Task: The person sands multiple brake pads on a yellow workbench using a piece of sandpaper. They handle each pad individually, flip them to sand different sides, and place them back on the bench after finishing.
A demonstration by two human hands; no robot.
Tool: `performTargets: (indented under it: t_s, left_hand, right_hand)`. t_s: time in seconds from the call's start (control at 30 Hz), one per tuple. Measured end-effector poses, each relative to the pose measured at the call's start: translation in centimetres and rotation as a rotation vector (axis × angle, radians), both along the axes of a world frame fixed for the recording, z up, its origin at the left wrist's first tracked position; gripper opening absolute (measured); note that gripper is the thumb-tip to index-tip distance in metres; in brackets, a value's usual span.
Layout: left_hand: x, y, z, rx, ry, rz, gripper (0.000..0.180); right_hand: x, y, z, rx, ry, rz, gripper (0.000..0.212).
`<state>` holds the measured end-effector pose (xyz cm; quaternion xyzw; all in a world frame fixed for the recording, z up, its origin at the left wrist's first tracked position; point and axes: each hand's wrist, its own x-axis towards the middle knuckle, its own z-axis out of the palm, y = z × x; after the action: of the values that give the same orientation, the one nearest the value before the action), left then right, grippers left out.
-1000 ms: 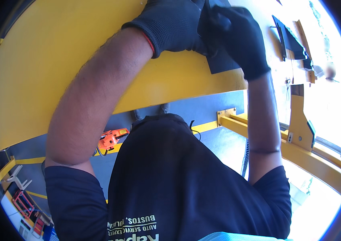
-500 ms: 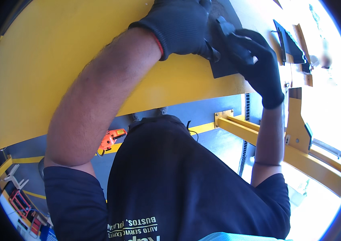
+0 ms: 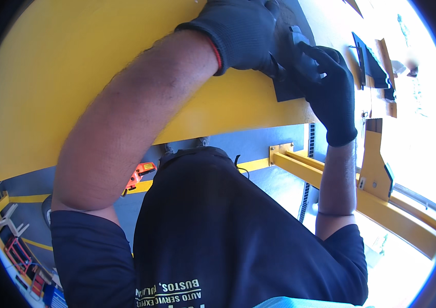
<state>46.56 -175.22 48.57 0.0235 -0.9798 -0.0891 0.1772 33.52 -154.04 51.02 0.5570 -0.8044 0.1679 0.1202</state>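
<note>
A flat black sheet point(image 3: 288, 93) lies on a wide yellow surface point(image 3: 89, 56) at the top of the view. My left hand point(image 3: 241, 36), in a black knit glove with a red cuff edge, rests on the sheet's left side. Its thumb points out toward the right, and the other fingers are partly cut off by the top edge. On the sheet's right side my right hand point(image 3: 333, 90), also gloved, grips a small dark grey block-like piece point(image 3: 300, 38) and holds it against the sheet. The piece's exact kind cannot be made out.
Dark flat pieces point(image 3: 369, 61) sit to the right of my hand. Yellow steel beams point(image 3: 305, 169) run below right. An orange machine point(image 3: 138, 177) is on the grey floor beneath the yellow surface. At lower left are a red frame point(image 3: 18, 254) and other items.
My right hand and the grey piece have shifted slightly down relative to the sheet. The left hand stays on the sheet; the whole view has moved a little.
</note>
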Motion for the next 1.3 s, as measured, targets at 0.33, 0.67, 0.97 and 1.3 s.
performTargets:
  t_s: [0.33,0.67,0.97,1.3]
  left_hand:
    - [-0.8,-0.3,-1.2,0.011,0.061,0.007,0.106]
    - [-0.8,-0.7,-0.7,0.056,0.031,-0.012,0.101]
    - [-1.4,0.1,-0.6,0.123,0.048,-0.074,0.100]
    - [-0.3,0.9,1.1,-0.002,-0.146,0.132,0.132]
  right_hand:
    - [-1.5,0.8,0.3,-0.002,0.046,0.152,0.034]
    - [-1.8,-4.6,0.3,-0.037,0.004,-0.016,0.023]
    - [-3.2,-4.1,-0.2,0.004,0.082,0.005,0.029]
    - [-4.6,-1.9,0.4,-0.389,-0.738,-0.101,0.038]
